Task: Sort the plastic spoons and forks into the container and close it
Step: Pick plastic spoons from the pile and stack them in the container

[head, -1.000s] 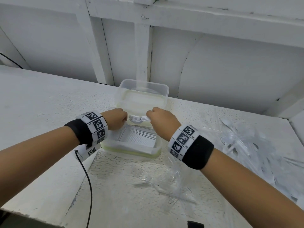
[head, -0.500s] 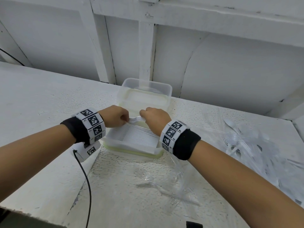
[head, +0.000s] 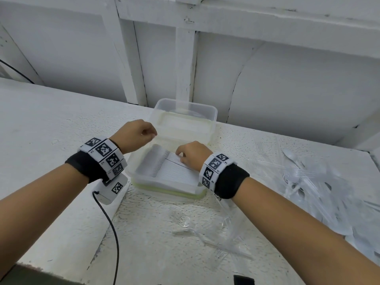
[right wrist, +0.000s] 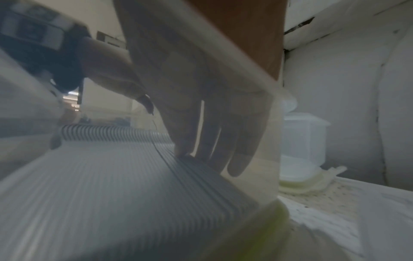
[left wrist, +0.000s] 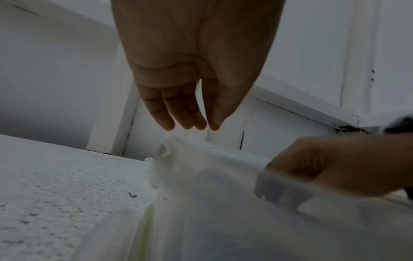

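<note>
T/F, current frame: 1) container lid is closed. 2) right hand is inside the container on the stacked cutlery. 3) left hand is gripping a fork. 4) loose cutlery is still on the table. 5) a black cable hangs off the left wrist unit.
1) False. The container is open; its lid stands raised behind it.
2) True. The right hand has its fingertips pressing on the stacked cutlery inside.
3) False. The left hand is above the container's left edge, fingers relaxed and holding nothing in the left wrist view.
4) True. A pile of clear cutlery lies to the right and a few forks lie in front.
5) True. The black cable runs down from it.
</note>
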A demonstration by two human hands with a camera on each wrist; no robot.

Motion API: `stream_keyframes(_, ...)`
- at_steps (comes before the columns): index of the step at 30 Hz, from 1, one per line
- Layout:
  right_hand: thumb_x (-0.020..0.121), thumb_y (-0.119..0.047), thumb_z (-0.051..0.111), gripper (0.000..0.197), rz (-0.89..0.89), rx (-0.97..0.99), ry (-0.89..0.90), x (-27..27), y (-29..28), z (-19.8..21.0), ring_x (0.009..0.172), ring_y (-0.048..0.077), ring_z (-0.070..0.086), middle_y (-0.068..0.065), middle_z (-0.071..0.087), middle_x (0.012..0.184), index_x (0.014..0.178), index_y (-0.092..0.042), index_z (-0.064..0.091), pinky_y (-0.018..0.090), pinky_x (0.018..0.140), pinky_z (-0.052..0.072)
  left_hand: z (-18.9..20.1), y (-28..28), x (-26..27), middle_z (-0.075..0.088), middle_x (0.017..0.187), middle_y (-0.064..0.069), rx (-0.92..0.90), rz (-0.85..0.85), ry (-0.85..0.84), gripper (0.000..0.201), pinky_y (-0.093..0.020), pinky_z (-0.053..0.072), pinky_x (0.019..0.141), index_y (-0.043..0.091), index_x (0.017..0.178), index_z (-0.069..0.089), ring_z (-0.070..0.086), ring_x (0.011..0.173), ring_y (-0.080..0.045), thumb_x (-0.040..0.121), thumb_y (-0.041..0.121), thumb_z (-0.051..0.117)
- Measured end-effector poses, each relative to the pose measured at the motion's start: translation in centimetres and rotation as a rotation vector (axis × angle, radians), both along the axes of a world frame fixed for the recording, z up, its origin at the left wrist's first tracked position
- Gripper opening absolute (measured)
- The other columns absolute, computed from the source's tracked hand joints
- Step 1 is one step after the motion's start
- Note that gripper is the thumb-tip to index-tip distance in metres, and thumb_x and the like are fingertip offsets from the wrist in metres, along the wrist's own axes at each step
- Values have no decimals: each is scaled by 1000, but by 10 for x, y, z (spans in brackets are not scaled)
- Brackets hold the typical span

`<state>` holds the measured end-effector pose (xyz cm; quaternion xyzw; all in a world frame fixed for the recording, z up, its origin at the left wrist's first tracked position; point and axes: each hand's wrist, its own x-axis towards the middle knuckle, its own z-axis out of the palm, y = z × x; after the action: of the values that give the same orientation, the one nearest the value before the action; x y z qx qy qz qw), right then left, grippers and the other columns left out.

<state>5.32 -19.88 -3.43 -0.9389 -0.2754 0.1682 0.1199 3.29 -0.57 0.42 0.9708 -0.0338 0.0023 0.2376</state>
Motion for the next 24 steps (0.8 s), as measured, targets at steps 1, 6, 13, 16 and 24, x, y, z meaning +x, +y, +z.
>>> stream_keyframes(1, 95, -14, 47, 29, -2, 3, -1, 0, 1, -1, 104, 26, 58, 9, 62, 116, 121, -14, 59, 31, 87, 44, 0, 3, 0, 61, 104, -11, -17, 52, -26, 19, -26, 36, 82, 7, 103, 67, 54, 89, -21, 91, 13, 53)
stream_keyframes(6, 93, -4, 42, 28, -6, -20, -8, 0, 5, -7, 103, 27, 58, 11, 63, 111, 113, -3, 63, 30, 84, 44, -11, 17, -7, 58, 115, -15, -101, 285, 143, 33, -35, 46, 82, 8, 124, 52, 56, 97, -29, 94, 22, 49)
stream_keyframes(13, 92, -2, 41, 28, 7, -32, -42, 0, 4, -7, 99, 28, 60, 13, 66, 107, 106, 1, 65, 36, 86, 49, -15, 14, -14, 60, 98, -12, -407, 374, 302, 23, -44, 57, 69, 6, 116, 54, 58, 73, -19, 97, 17, 46)
stream_keyframes(16, 93, -4, 40, 29, 7, -47, -35, -3, 3, -4, 99, 29, 60, 14, 65, 107, 106, 1, 65, 34, 84, 48, -14, 14, -14, 60, 97, -12, -407, 376, 306, 22, -44, 57, 69, 7, 114, 54, 58, 73, -19, 97, 16, 46)
stream_keyframes(24, 98, -19, 44, 33, -50, 172, -136, -32, -39, 31, 120, 21, 47, 8, 53, 129, 128, -11, 56, 26, 99, 33, -13, 11, -16, 60, 101, -13, -335, 369, 296, 27, -39, 55, 73, 6, 119, 53, 59, 83, -26, 96, 16, 46)
